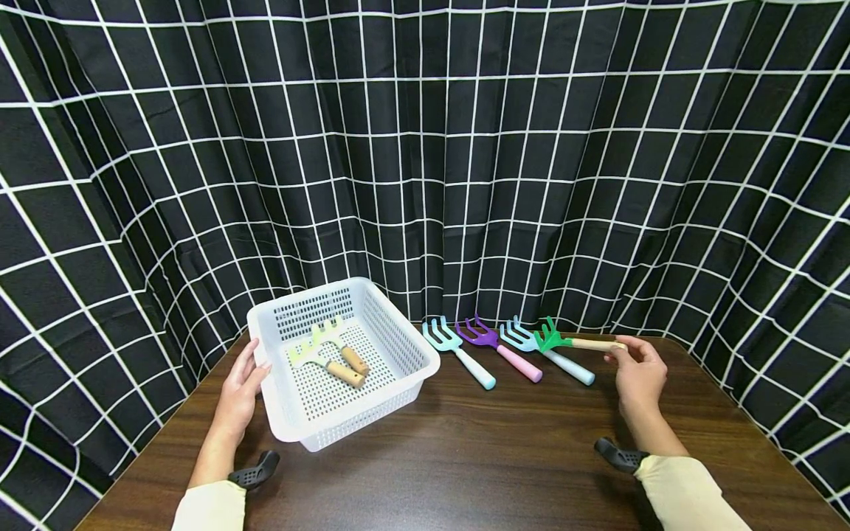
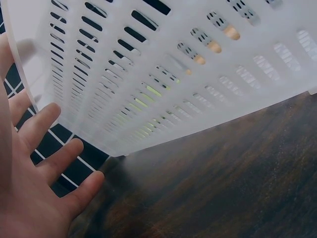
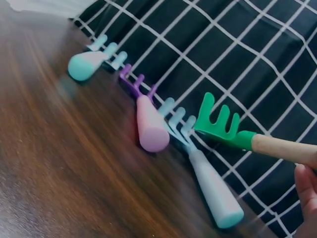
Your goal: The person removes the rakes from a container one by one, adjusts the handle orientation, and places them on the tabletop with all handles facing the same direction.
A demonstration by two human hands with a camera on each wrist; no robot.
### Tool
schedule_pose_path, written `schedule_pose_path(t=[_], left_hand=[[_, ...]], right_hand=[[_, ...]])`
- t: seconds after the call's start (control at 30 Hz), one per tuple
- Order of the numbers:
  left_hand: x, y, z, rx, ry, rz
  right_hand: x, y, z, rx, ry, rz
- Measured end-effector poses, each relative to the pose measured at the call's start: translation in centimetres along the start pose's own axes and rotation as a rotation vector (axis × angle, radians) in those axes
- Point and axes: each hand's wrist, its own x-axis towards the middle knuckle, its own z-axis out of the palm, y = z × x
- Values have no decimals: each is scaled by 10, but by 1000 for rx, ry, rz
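My right hand [image 1: 640, 372] pinches the end of the wooden handle of a green hand rake [image 1: 553, 337], its tines pointing left. In the right wrist view, this green rake [image 3: 218, 124] is up above the table. My left hand [image 1: 235, 387] holds the left rim of a white slotted plastic basket [image 1: 285, 428], which looks tilted. From the left wrist, several fingers [image 2: 44, 124] show spread by the basket's outer wall [image 2: 148, 64]. Inside the basket lie two yellow-green hand rakes with wooden handles, one nearer [image 1: 345, 375] and one farther [image 1: 355, 360].
Right of the basket, three rakes lie in a row on the brown wooden table [image 1: 465, 457]: a mint one [image 1: 474, 367], a purple one with a pink handle [image 1: 519, 363] and a light blue one [image 1: 569, 366]. A black curtain with white grid lines [image 1: 425, 162] hangs behind.
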Motion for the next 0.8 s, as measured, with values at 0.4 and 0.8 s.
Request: schedule_pose_path(t=[0.4,0.8], left_hand=[[1,-4,-1,10,9,5],[2,-3,-1,2,11,-6]], right_hand=[[11,8,-12,-26,90,54],[18,20,-26,-29,134,206]])
